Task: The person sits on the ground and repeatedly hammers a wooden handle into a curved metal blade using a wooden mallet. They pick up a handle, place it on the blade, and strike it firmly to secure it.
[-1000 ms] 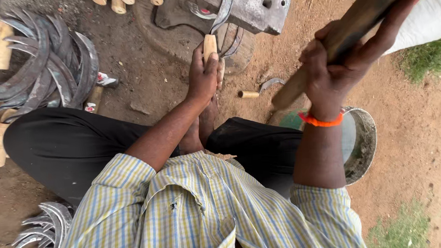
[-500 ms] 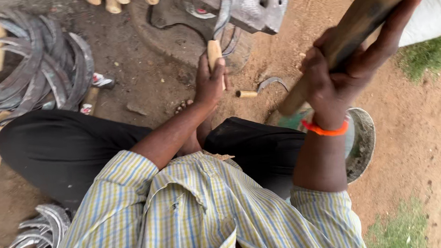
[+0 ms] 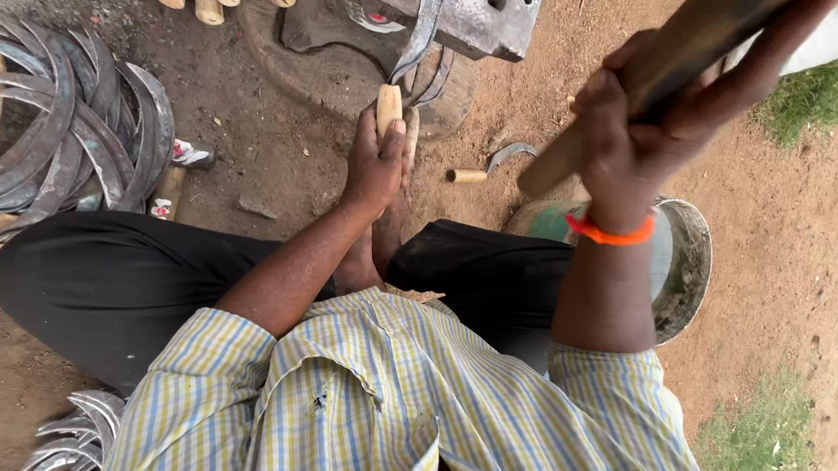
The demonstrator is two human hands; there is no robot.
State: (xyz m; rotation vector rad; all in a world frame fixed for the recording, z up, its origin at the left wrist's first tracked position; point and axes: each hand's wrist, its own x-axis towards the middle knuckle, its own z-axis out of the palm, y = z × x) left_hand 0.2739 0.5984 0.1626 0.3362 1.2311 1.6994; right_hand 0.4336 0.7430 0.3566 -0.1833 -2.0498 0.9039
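- Nearest to me is the striped shirt [image 3: 389, 406] and the black trousers [image 3: 110, 277]; the person sits cross-legged on bare dirt, so the lap is mostly covered.
- Right hand [image 3: 622, 132]: fingers wrapped tight round a thick wooden handle [image 3: 684, 54]. Compared with a second ago it sits a bit higher and closer to the camera, so I'd say a swing is being wound up. The head of the tool runs off the top right, can't see it at all.
- Left hand [image 3: 374, 167]: clamped on the pale wooden grip of a sickle [image 3: 420, 38], and it's slid forward since half a second back, so the curved blade now lies up on the anvil [image 3: 466, 12].
- Exactly where blade meets anvil is hard to make out.
- A metal bowl [image 3: 689, 261] is half hidden behind the right forearm.
- Far left, a pile of sickles [image 3: 66, 138] is cut by the frame edge; a loose one [image 3: 491, 164] lies on the dirt.
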